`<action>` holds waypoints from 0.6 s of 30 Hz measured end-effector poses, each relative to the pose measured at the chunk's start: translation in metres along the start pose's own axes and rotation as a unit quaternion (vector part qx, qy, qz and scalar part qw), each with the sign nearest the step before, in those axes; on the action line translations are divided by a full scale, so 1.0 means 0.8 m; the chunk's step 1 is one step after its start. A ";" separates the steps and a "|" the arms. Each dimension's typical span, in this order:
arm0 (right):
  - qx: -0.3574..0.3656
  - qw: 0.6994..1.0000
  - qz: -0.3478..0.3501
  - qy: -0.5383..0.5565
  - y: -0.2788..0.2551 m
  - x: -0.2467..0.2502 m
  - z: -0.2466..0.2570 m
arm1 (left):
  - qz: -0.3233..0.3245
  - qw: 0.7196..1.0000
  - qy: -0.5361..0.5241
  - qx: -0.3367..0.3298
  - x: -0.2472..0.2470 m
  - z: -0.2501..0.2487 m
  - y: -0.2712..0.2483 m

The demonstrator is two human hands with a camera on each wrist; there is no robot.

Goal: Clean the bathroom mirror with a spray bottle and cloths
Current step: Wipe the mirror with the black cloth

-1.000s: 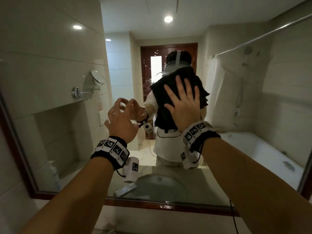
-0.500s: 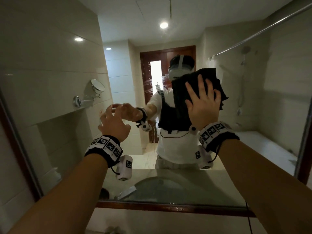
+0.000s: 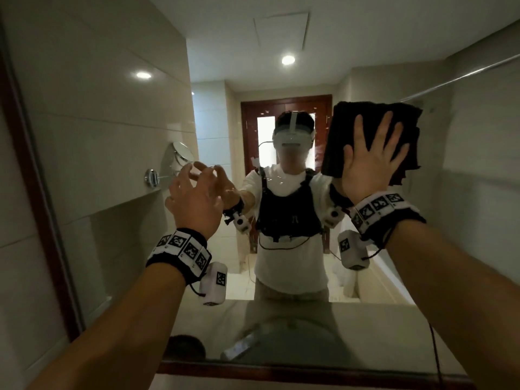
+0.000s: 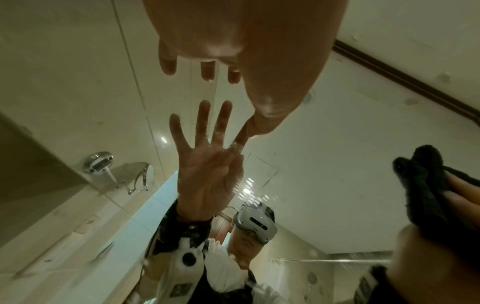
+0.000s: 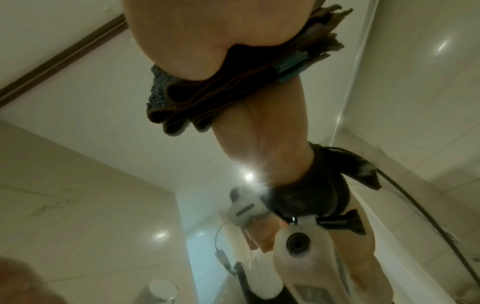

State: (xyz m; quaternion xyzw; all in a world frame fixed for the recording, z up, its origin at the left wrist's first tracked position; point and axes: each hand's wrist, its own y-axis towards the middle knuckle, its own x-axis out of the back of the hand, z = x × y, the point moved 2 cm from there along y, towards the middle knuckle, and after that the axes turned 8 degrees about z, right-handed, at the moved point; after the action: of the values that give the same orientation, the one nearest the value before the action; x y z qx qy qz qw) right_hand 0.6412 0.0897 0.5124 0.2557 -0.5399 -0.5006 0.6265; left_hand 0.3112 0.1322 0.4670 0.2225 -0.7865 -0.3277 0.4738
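Note:
The wall mirror in its brown wooden frame fills the head view. My right hand presses a folded dark cloth flat against the glass at the upper right, fingers straight and spread. In the right wrist view the palm lies on the cloth. My left hand is raised at centre left and holds nothing, its spread fingertips at the glass. In the left wrist view the thumb of the left hand meets its reflection. No spray bottle is in view.
The glass reflects a person with a headset and vest, a wall-mounted round shaving mirror, the sink basin and tap, a dark object on the counter, and a bathtub at the right. Tiled wall lies left of the frame.
My right hand has slid the cloth up and to the right across the glass. My left hand has stayed at the glass, its fingers spreading a little.

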 end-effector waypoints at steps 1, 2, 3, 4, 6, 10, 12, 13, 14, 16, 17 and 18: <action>-0.001 1.000 -0.005 0.001 0.001 -0.002 0.020 | -0.006 1.000 -0.002 -0.002 0.007 0.015 0.006; 0.001 1.000 -0.005 0.003 0.003 -0.001 0.032 | -0.014 1.000 0.001 -0.002 0.011 0.020 0.007; 0.006 1.000 -0.002 0.002 0.002 -0.005 0.054 | -0.026 1.000 0.003 -0.002 0.017 0.034 0.010; 0.016 1.000 0.003 0.000 -0.001 -0.009 0.077 | -0.034 0.999 0.006 0.000 0.022 0.048 0.014; 0.061 0.998 0.017 -0.012 -0.010 -0.016 0.128 | -0.035 0.999 0.012 0.011 0.028 0.072 0.022; 0.206 0.975 0.072 -0.046 -0.050 -0.041 0.243 | 0.012 0.999 0.032 0.026 0.029 0.105 0.035; 0.239 0.966 0.085 -0.048 -0.069 -0.053 0.280 | 0.026 0.999 0.035 0.016 0.025 0.115 0.037; 0.243 0.965 0.086 -0.045 -0.074 -0.056 0.288 | 0.027 0.999 0.031 0.014 0.025 0.117 0.038; 0.248 0.964 0.084 -0.041 -0.075 -0.057 0.289 | 0.027 0.999 0.028 0.014 0.024 0.118 0.038; 0.270 0.960 0.072 -0.037 -0.071 -0.054 0.277 | 0.027 0.999 0.024 0.017 0.024 0.115 0.039; 0.277 0.958 0.066 -0.036 -0.066 -0.051 0.266 | 0.028 0.999 0.024 0.020 0.024 0.112 0.039; 0.271 0.960 0.062 -0.032 -0.060 -0.048 0.253 | 0.029 0.999 0.027 0.025 0.024 0.110 0.038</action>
State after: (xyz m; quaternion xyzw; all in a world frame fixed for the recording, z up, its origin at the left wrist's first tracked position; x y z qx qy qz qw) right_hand 0.4389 0.1509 0.5127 0.3657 -0.6899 -0.3034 0.5461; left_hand 0.2231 0.1667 0.4711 0.2203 -0.7875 -0.2878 0.4986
